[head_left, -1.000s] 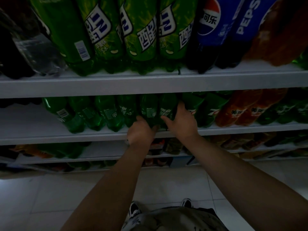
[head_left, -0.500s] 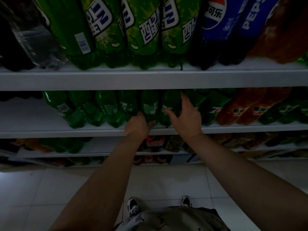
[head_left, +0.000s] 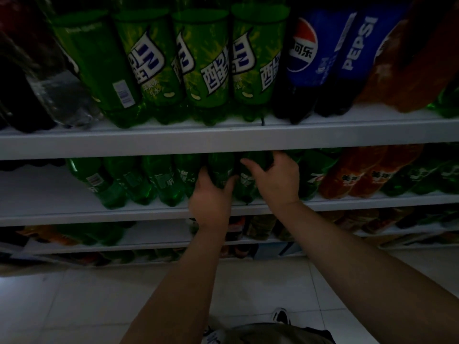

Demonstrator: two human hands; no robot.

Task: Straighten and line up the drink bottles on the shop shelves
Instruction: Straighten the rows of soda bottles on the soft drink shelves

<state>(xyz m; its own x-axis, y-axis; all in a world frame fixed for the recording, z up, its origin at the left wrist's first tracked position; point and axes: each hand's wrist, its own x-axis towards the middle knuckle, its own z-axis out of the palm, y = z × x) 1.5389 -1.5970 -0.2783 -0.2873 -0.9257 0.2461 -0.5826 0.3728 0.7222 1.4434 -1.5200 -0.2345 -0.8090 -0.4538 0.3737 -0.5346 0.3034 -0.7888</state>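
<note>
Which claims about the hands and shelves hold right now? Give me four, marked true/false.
1. The left hand grips a green bottle on the middle shelf. True.
2. The right hand holds an orange bottle. False: it curls round the neighbouring green bottle. The orange bottles stand further right, untouched.
3. The Pepsi bottles stand on the middle shelf. False: they are on the upper shelf, right of the big green ones.
4. On the upper shelf, the leftmost big green bottle shows its barcode. True.
</note>
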